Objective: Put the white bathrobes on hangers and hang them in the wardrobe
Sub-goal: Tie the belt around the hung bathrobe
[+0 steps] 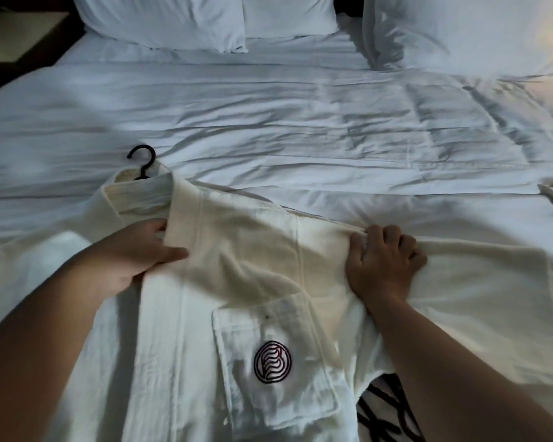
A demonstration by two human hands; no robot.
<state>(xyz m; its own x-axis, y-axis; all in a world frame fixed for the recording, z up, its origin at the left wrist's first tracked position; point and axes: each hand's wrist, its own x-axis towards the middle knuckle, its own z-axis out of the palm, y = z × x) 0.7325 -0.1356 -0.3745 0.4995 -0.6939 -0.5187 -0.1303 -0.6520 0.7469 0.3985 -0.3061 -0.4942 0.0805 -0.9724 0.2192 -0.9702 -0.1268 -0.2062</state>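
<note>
Lying flat on the bed [300,122], the robe [243,250] shows a round maroon wave emblem [272,362] on its pocket [300,403]; collar and hook [142,161] point far-left, long axis running toward the viewer; left hand [141,250] pinches the front panel; right hand [383,263] clutches a shoulder fold.

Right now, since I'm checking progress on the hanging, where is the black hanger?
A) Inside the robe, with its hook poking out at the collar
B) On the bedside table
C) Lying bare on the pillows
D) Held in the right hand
A: only the hanger hook sticks out of the collar of the bathrobe spread on the bed, while the left hand and right hand hold fabric, not the hanger.
</note>
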